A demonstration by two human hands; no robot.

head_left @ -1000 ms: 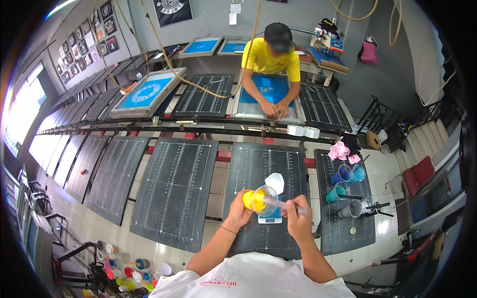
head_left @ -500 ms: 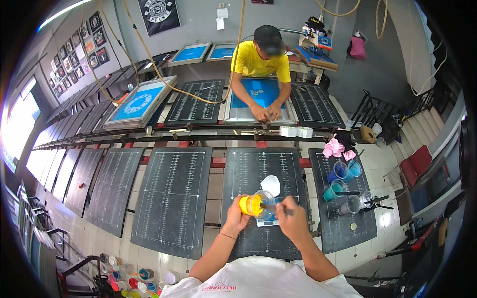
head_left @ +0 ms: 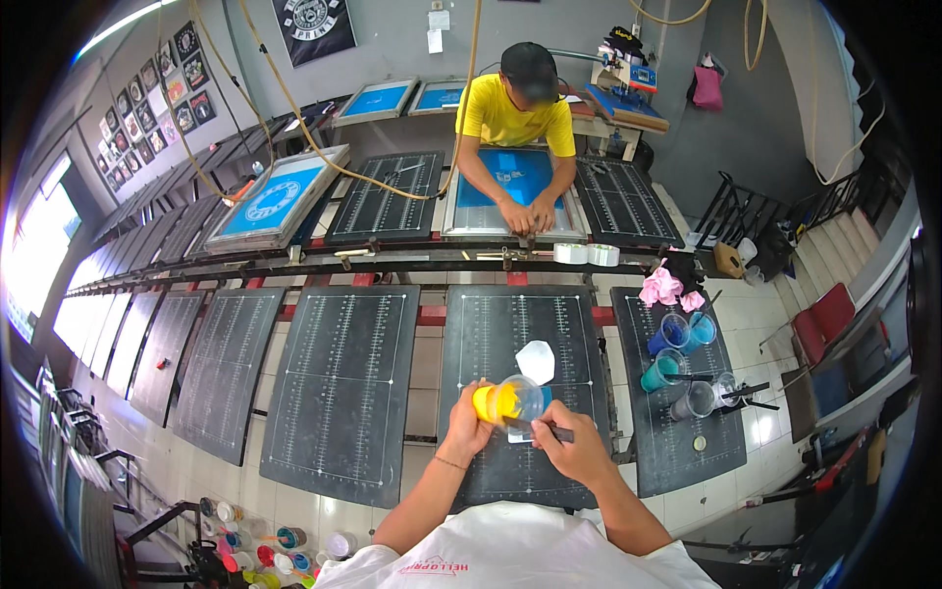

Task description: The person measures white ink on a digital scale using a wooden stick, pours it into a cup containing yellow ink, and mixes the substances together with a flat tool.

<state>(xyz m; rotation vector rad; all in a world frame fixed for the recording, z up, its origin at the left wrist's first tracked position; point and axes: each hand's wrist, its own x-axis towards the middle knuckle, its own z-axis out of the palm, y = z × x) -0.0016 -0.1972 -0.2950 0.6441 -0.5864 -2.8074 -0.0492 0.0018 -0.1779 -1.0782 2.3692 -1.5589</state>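
My left hand (head_left: 468, 424) is wrapped round a clear plastic cup (head_left: 531, 391) with thick yellow ink (head_left: 496, 401) in it. The cup is tilted, its mouth to the right. In my right hand (head_left: 574, 447) is a dark flat spatula (head_left: 552, 431), its tip at the cup's lower side by the ink. Below the cup a small white scale (head_left: 518, 438) shows in part; hands and cup hide most of it. A white many-sided piece (head_left: 536, 362) lies just beyond, on the black printing board (head_left: 491, 324).
On the right board stand several clear cups with blue (head_left: 669, 336), teal (head_left: 661, 373) and grey ink (head_left: 695, 401), plus pink crumpled cloth (head_left: 660, 287). Across the rail a person in a yellow shirt (head_left: 515, 123) leans over a blue screen frame (head_left: 508, 175). Ink pots (head_left: 291, 537) crowd the floor, lower left.
The spatula has swung from inside the cup's mouth to its lower near side, its handle now pointing right. My right hand has moved slightly down and turned. My left hand keeps the cup.
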